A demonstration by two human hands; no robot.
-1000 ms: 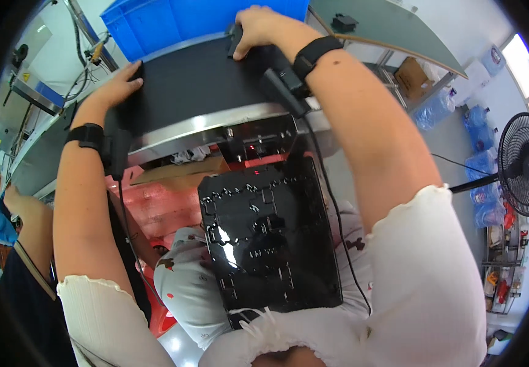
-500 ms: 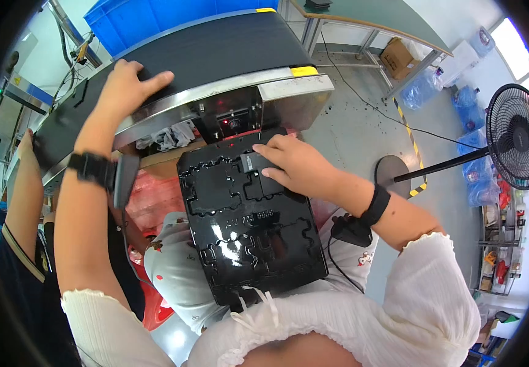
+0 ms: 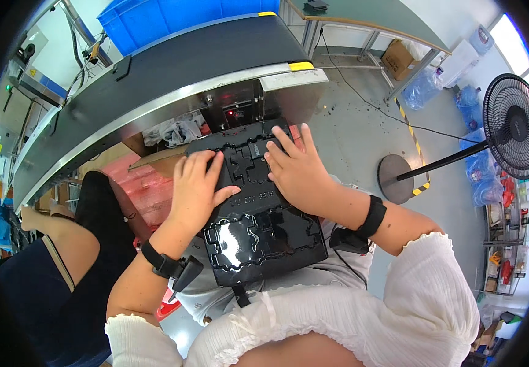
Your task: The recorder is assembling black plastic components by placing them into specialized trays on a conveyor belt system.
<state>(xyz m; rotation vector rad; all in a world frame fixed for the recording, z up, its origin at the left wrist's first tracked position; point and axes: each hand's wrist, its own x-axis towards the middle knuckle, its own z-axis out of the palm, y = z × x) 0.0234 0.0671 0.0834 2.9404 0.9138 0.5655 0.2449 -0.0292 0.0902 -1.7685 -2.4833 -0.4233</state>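
A glossy black plastic tray (image 3: 249, 199) with moulded recesses rests across my lap, its far end close to the conveyor. My left hand (image 3: 198, 186) lies on the tray's left side, thumb stretched inward and fingers toward the far edge; it is open. On the far right part of the tray rests my right hand (image 3: 298, 168), also open, with its fingers spread. Close to its fingertips a small dark block (image 3: 257, 150) sits in a recess. What lies under both palms is hidden.
A black conveyor belt (image 3: 215, 49) with flat dark pieces (image 3: 122, 67) on it runs beyond the tray. Behind it stands a blue bin (image 3: 154, 21). A co-worker's arm (image 3: 69, 235) is at left. A black fan (image 3: 515, 125) and a green-topped table (image 3: 374, 21) stand at right.
My left hand has come down from the conveyor belt onto the tray. My right hand's fingers have spread. A flat piece on the belt has shifted right. The co-worker's hand has left the belt.
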